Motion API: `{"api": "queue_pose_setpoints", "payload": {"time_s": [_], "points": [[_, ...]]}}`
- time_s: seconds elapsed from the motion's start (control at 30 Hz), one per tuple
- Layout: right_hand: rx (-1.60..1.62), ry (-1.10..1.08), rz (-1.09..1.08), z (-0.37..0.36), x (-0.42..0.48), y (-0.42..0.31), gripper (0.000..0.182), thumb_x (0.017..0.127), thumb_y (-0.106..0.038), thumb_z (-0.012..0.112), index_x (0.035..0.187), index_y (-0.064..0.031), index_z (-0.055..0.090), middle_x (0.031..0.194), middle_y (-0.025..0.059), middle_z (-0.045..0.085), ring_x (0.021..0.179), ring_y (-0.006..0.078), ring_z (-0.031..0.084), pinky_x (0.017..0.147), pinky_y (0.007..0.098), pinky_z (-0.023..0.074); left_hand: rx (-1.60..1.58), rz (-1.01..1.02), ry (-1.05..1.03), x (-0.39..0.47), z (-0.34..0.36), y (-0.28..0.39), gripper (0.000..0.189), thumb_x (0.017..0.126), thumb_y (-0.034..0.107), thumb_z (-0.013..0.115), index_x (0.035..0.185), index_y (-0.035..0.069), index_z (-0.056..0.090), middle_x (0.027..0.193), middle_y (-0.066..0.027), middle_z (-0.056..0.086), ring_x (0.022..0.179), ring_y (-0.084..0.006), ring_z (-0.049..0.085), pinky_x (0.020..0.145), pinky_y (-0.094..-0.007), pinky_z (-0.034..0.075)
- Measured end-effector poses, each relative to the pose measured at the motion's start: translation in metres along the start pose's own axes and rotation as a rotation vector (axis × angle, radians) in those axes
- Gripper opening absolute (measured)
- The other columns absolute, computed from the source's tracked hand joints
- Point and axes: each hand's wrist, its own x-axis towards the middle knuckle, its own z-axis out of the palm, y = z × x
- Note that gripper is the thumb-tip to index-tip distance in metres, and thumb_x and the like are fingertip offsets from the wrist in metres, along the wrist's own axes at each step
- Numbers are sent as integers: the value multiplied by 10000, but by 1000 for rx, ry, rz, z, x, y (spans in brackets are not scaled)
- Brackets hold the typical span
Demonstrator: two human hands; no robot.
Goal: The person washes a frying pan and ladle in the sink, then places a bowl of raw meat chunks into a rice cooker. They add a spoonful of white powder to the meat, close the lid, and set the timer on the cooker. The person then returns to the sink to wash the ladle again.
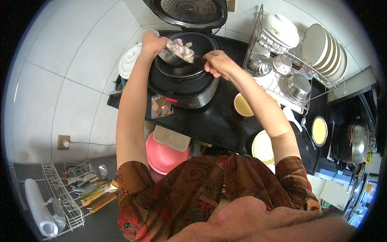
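Observation:
My left hand point(153, 44) grips the rim of a metal bowl point(173, 58), which tilts over the inner pot of an electric cooker. Pale pieces of meat point(182, 50) lie in the bowl, near its lower lip. At the right rim of the black inner pot point(193, 68) is my right hand point(216, 63), its fingers curled at the edge; whether they pinch the rim is hard to tell. The cooker point(193, 101) has its lid point(189, 10) raised behind the pot, and a red light glows on its front.
A wire dish rack point(290, 57) with bowls and plates stands back right. Small bowls of yellowish liquid point(242, 105), a white spoon point(291, 118) and a plastic packet point(160, 107) are on the black counter. A white lidded pot point(130, 62) stands left of the cooker; a pink basin point(166, 157) is below.

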Motion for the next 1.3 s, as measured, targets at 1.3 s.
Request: {"api": "queue_pose_setpoints", "payload": {"time_s": [1.3], "points": [[-15,212,-51,-62,-263,132,279,992,-204,474,1206,-36,529,625,-41,486,474,16,375,425,172,294,-153,496,220,-256,95,-28,296,808,43,573,1085,-50,618,535,-26,503,469,-110,470,496,-260,400]]}}
